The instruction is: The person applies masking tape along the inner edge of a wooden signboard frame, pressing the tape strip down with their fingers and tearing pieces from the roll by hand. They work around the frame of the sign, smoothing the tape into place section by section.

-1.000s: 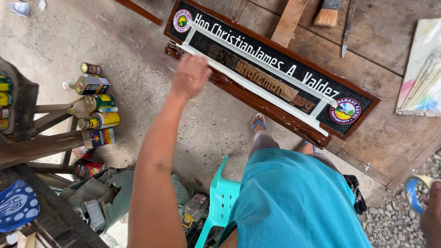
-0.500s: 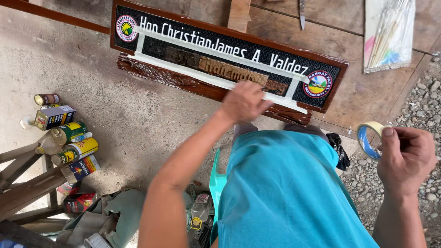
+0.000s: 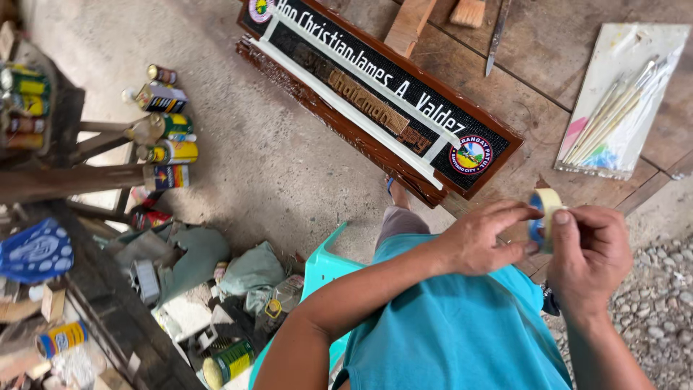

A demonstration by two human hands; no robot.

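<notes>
Cream tape roll (image 3: 546, 220) | both hands now pinch it | L hand (image 3: 482, 240) off sign (image 3: 382, 101), R hand (image 3: 588, 253)

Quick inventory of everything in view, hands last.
wooden sign board: one, dark brown with black panel and white tape strips, on the floor ahead.
paint cans: several, yellow and green, on the floor at left.
brushes: a bundle, pale, on a white board at right.
chisel: one, on the planks at top.
plastic chair: one, teal, beneath the person.
tape roll: one, cream with a blue core, between both hands.
left hand: fingers on the roll.
right hand: gripping the roll.
</notes>
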